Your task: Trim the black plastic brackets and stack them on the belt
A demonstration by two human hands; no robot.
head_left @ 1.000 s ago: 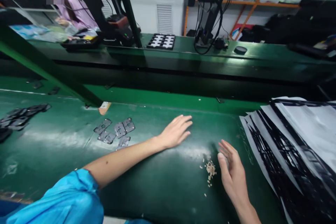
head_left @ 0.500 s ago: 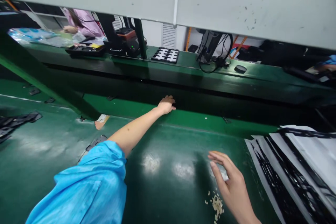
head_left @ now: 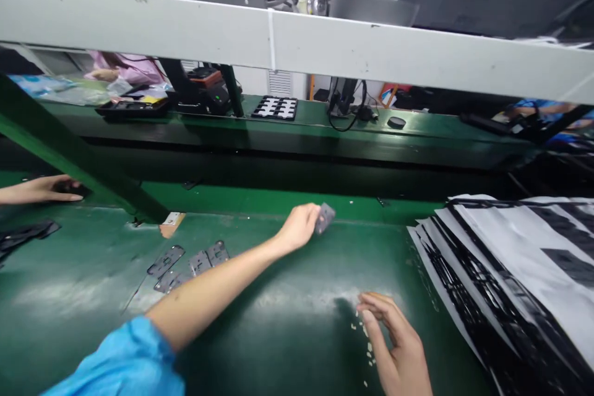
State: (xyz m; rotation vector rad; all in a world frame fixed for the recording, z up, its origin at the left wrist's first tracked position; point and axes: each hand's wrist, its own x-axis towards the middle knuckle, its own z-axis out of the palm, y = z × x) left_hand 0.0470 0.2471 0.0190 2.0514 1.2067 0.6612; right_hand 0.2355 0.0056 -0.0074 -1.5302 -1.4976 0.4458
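Observation:
My left hand (head_left: 299, 226) is closed on the edge of a small dark grey plate (head_left: 325, 218), held above the green bench near its back strip. Low on the right, my right hand (head_left: 394, 337) hovers with fingers curved and the thumb near the index finger; a gap shows between them and I see nothing held. Small pale bits (head_left: 370, 354) lie beside and partly behind it. Several similar dark plates (head_left: 200, 263) lie on the bench left of my left forearm.
Stacked white sheets with black parts (head_left: 524, 260) lie at the right. A green post (head_left: 88, 154) slants at the left, near another person's hand (head_left: 41, 190). A grey beam (head_left: 185, 25) crosses above. Behind stand a black-and-white tray (head_left: 275, 107) and cables.
My left hand has drawn back from the bench's rear strip and now shows a dark plate. Another person's hand has appeared at the left. The view has shifted.

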